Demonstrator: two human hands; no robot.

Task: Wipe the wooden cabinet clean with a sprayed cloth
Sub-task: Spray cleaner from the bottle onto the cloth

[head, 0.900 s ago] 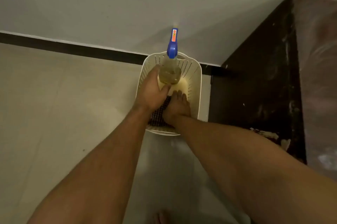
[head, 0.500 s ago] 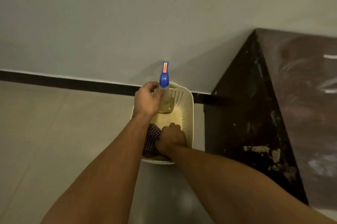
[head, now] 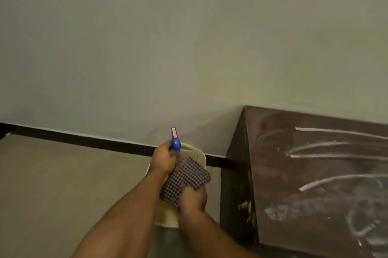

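Observation:
My left hand (head: pixel 163 159) grips a spray bottle with a blue trigger head (head: pixel 175 141); the bottle's body is hidden behind the hand and the cloth. My right hand (head: pixel 193 198) holds a dark checked cloth (head: pixel 184 178), lifted above a cream plastic basket (head: pixel 168 213) on the floor. The dark wooden cabinet (head: pixel 315 173) stands at the right, its top dusty with pale streaks and smears.
A plain wall with a black skirting strip (head: pixel 84 141) runs behind the basket. Pale floor tiles (head: pixel 63 184) lie to the left. The cabinet's dark side panel (head: pixel 237 184), chipped near the bottom, stands close to the right of the basket.
Both hands have risen out of the basket, the right one lifting the checked cloth up beside the bottle. The view has tilted up, showing more wall and cabinet top.

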